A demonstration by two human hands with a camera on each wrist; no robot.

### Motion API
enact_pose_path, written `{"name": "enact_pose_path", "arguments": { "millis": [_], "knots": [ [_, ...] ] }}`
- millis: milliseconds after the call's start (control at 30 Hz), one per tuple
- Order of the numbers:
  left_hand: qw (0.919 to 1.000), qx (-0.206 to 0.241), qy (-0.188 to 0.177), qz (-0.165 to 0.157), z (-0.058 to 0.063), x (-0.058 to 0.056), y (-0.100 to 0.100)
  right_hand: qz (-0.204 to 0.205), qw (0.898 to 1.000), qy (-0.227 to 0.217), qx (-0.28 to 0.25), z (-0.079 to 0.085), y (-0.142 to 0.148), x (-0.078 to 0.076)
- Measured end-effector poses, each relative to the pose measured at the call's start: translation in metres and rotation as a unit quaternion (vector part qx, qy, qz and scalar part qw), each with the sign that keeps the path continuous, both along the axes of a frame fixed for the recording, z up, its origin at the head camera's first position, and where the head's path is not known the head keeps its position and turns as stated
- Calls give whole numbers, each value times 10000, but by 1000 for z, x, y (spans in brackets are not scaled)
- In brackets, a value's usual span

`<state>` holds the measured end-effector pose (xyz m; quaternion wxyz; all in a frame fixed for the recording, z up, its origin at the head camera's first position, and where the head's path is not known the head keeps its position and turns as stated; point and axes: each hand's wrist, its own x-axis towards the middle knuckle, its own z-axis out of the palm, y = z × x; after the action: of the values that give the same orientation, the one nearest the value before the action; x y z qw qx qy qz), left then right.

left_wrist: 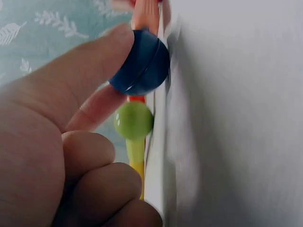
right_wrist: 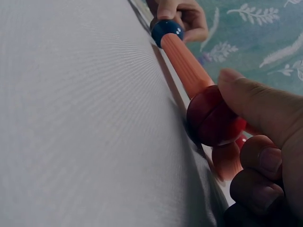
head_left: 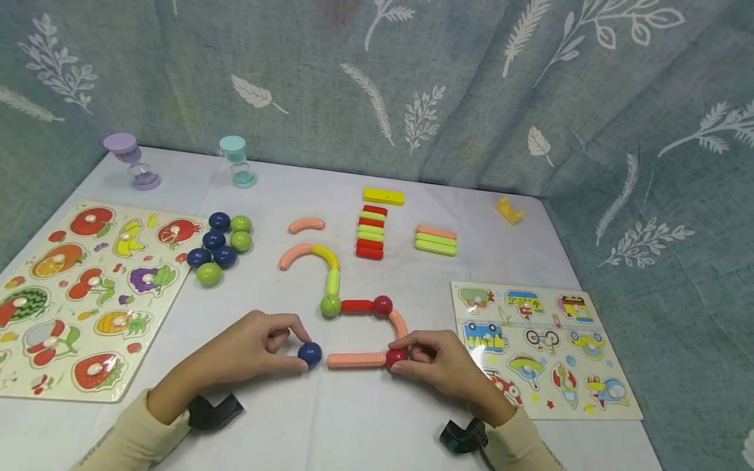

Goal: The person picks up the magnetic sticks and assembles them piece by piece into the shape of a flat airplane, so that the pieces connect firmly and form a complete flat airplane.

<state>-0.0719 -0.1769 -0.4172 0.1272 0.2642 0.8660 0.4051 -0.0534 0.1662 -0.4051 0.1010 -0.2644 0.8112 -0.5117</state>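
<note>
Between thumb and index finger, my left hand (head_left: pixel 262 347) pinches a dark blue ball (head_left: pixel 309 354) just left of the free end of a straight salmon stick (head_left: pixel 356 360). My right hand (head_left: pixel 438 363) pinches a red ball (head_left: pixel 396 358) where that stick meets a curved salmon piece (head_left: pixel 398 323). The chain runs on through a second red ball (head_left: pixel 383 305), a red stick (head_left: pixel 357 305) and a green ball (head_left: pixel 330 305), then a light green stick (head_left: pixel 333 282), a yellow curve (head_left: pixel 326 254) and a salmon curve (head_left: pixel 294 254). In the left wrist view the blue ball (left_wrist: pixel 144 64) has a seam.
Loose blue and green balls (head_left: pixel 224 256) lie by a fruit puzzle board (head_left: pixel 182 288) on the left. A vehicle puzzle board (head_left: pixel 512 360) lies right. Behind are stacked sticks (head_left: pixel 371 232), more sticks (head_left: pixel 436 241), a curved piece (head_left: pixel 306 225), a yellow block (head_left: pixel 383 196) and two sand timers (head_left: pixel 243 175).
</note>
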Motion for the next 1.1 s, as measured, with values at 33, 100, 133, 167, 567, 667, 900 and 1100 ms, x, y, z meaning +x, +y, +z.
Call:
{"name": "enact_pose_path", "arguments": {
  "millis": [33,100,133,167,567,667,900,1100],
  "knots": [
    [10000,-19,29,11,0,1,1,-20,10000,6,17,0,0,0],
    [9999,-25,121,19,0,3,4,-65,9999,25,85,-1,-1,0],
    [9999,-28,152,21,-1,3,6,-90,9999,39,114,-1,-1,1],
    [9998,-27,185,26,-1,4,7,-113,9998,62,131,-1,-1,1],
    [9975,-26,601,383,2,-8,10,-86,9994,258,205,2,-1,1],
    [9913,-159,1128,667,3,-22,14,-123,9994,251,205,3,-2,1],
    [9827,-735,1632,478,3,-40,29,-86,9995,286,131,0,-3,1],
    [9801,-749,1724,639,3,-41,31,-237,9988,369,235,3,-3,1]
  ]
}}
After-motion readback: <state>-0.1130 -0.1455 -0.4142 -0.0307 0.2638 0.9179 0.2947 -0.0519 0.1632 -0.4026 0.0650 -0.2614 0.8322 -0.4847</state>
